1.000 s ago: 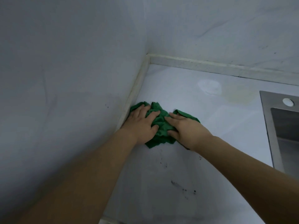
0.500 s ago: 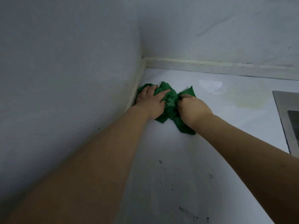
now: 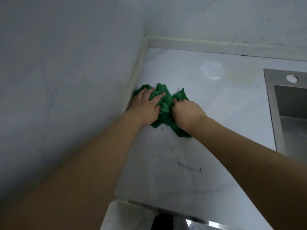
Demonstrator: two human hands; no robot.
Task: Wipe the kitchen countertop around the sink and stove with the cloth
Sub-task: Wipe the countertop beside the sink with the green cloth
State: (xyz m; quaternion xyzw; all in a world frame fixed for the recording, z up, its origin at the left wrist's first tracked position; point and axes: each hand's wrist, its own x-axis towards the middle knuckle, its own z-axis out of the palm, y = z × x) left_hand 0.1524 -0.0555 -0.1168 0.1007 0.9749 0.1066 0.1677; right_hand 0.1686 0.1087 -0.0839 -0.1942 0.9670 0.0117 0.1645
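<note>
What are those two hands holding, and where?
A green cloth: left hand presses flat on its left side; right hand grips its bunched right side.

Glossy stone-like countertop [image 3: 191,171] — brushed-metal sink [image 3: 272,103] — crumpled soft cloth [image 3: 166,105].

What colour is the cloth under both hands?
Solid dark green crumpled cloth, no pattern; the head view shows it.

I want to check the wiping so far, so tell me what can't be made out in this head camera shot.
- Countertop under the green cloth: covered by it and both hands.
- Right hand fingertips: curled into the cloth, out of sight.
- Left hand palm: pressed flat on it, unseen.
- Sink: cut off by the right edge.
- Stove: outside the view.
</note>
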